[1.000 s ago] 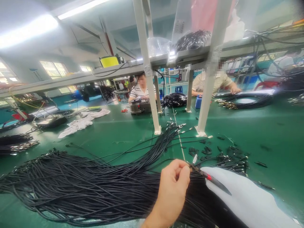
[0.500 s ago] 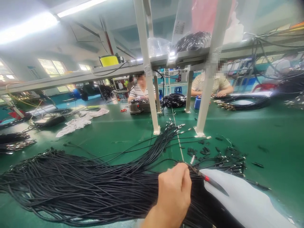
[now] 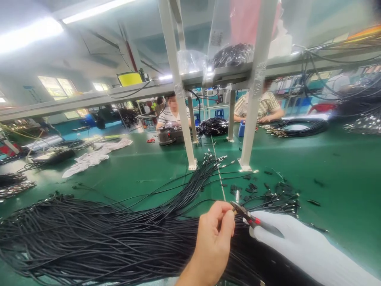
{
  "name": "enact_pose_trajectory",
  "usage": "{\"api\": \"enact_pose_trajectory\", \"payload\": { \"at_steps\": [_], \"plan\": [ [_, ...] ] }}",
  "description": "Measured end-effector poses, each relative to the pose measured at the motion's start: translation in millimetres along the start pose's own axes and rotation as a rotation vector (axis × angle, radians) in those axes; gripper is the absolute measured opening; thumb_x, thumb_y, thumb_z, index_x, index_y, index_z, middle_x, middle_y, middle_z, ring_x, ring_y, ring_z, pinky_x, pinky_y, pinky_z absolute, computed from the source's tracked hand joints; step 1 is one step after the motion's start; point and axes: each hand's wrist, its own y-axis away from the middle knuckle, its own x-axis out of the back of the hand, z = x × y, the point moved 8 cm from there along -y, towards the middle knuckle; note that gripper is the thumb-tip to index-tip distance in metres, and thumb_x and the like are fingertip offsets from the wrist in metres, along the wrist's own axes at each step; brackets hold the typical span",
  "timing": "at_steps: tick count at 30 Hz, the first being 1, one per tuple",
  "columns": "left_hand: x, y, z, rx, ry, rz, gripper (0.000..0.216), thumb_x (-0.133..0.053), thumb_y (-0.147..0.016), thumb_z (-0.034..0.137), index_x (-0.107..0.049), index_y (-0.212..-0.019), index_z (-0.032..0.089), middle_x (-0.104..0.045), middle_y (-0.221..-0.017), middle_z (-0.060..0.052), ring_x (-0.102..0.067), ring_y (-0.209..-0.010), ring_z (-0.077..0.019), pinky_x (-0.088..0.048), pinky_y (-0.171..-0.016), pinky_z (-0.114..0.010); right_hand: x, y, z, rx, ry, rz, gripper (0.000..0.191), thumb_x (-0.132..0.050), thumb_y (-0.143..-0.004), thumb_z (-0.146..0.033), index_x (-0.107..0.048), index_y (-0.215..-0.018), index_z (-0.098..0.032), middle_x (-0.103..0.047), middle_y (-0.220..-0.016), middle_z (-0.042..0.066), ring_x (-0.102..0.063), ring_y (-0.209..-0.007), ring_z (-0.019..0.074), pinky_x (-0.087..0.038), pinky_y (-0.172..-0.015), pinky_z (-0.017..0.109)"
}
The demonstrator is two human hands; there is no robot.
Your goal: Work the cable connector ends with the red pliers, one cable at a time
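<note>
My left hand (image 3: 212, 240), bare, pinches a small cable end (image 3: 234, 212) between thumb and forefinger; the fingers partly hide it. My right hand (image 3: 293, 236) wears a white glove and is closed around pliers (image 3: 256, 221) with red and black handles. The jaws of the pliers meet the cable end at my left fingertips. A silvery connector (image 3: 237, 196) shows just beyond the jaws. Beneath both hands a large bundle of black cables (image 3: 104, 234) spreads across the green table (image 3: 154, 159). Small black plastic pieces (image 3: 251, 188) lie scattered beyond the pliers.
White posts (image 3: 252, 119) carry a shelf across the table, with a bagged cable bundle (image 3: 233, 55) on it. Two people in striped shirts (image 3: 260, 105) sit opposite. A coiled cable bundle (image 3: 306, 128) lies at the right, a white cloth (image 3: 95, 157) at the left.
My left thumb and forefinger have turned so the pinched cable end now shows. The pliers have shifted slightly left and their jaws sit at my fingertips. The whole view has drifted a little.
</note>
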Motion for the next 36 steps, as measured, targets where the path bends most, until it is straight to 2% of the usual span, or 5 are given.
{"api": "enact_pose_trajectory", "payload": {
  "at_steps": [5, 11, 19, 27, 36],
  "plan": [
    [1.4, -1.5, 4.1, -0.013, -0.044, -0.020, 0.023, -0.045, -0.099, 0.035, -0.058, -0.088, 0.018, -0.042, -0.063, 0.005, -0.039, -0.061, -0.0119, -0.030, -0.058, -0.025, 3.6, 0.1, -9.5, 0.021, -0.081, -0.049, 0.029, -0.044, -0.085, -0.034, -0.073, -0.088, -0.032, -0.076, -0.086, -0.005, -0.070, -0.083, 0.0213, -0.055, -0.075, 0.030],
    [0.1, -6.6, -0.5, -0.007, 0.034, -0.047, 0.023, -0.046, -0.099, 0.035, -0.057, -0.090, 0.017, -0.043, -0.063, 0.005, -0.038, -0.061, -0.0118, -0.031, -0.061, -0.026, 5.8, -0.9, -6.3, -0.008, -0.039, -0.030, 0.027, -0.046, -0.083, -0.035, -0.072, -0.082, -0.029, -0.074, -0.077, -0.004, -0.069, -0.075, 0.0205, -0.054, -0.065, 0.027],
    [-0.7, -10.0, -11.2, 0.108, 0.019, -0.061, 0.029, -0.042, -0.099, 0.039, -0.057, -0.087, 0.017, -0.041, -0.057, 0.006, -0.035, -0.056, -0.0114, -0.030, -0.058, -0.025, -2.7, -3.5, 10.8, -0.067, 0.124, 0.114, 0.031, -0.042, -0.088, -0.039, -0.072, -0.092, -0.033, -0.077, -0.094, -0.002, -0.071, -0.082, 0.0211, -0.055, -0.069, 0.031],
    [15.0, -2.4, 8.9, -0.197, -0.397, 0.221, 0.023, -0.046, -0.096, 0.028, -0.057, -0.077, 0.020, -0.052, -0.067, 0.001, -0.044, -0.060, -0.0136, -0.035, -0.061, -0.026, -6.9, 1.4, 19.8, -0.133, 0.230, 0.209, 0.036, -0.048, -0.084, -0.042, -0.073, -0.109, -0.035, -0.076, -0.109, 0.001, -0.072, -0.098, 0.0247, -0.058, -0.084, 0.039],
    [4.0, -7.8, -22.8, 0.198, 0.205, 0.146, 0.038, -0.052, -0.091, 0.054, -0.052, -0.079, 0.018, -0.054, -0.054, 0.004, -0.026, -0.038, -0.0041, -0.016, -0.039, -0.020, -10.9, -4.3, 22.9, -0.043, 0.276, 0.278, 0.040, -0.045, -0.088, -0.045, -0.071, -0.115, -0.032, -0.076, -0.110, 0.002, -0.072, -0.096, 0.0235, -0.058, -0.084, 0.038]
  ]
}}
